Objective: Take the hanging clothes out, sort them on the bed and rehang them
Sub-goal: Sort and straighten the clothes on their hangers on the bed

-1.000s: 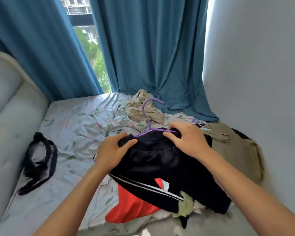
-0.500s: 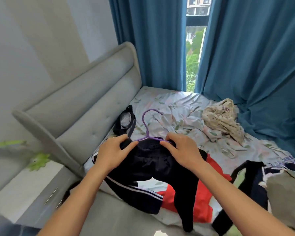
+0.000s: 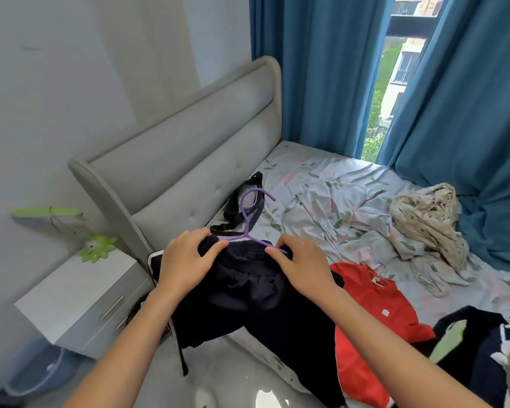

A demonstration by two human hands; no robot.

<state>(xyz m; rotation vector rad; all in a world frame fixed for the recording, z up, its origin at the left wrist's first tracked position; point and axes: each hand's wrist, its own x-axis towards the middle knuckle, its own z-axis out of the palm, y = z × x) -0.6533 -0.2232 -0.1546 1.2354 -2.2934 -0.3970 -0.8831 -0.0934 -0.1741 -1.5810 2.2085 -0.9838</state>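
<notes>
Dark navy trousers (image 3: 248, 301) with white side stripes hang on a purple hanger (image 3: 249, 219), held in the air over the near edge of the bed (image 3: 321, 184). My left hand (image 3: 189, 260) grips the waistband at the hanger's left end. My right hand (image 3: 304, 265) pinches the waistband and the hanger's right arm. A red shirt (image 3: 374, 307) lies flat on the floral sheet under the trousers' right leg. A beige crumpled garment (image 3: 427, 219) sits at the far right. A black item (image 3: 242, 204) lies by the headboard.
A grey padded headboard (image 3: 189, 148) rises on the left. A white bedside drawer unit (image 3: 80, 301) with a green toy (image 3: 96, 248) stands beside it. Blue curtains (image 3: 468, 113) frame a window. More dark clothes (image 3: 477, 348) pile at the lower right.
My view has swung left from the curtains and right wall to the headboard and bedside unit. Both hands keep their grip on the trousers and hanger and have carried them leftward.
</notes>
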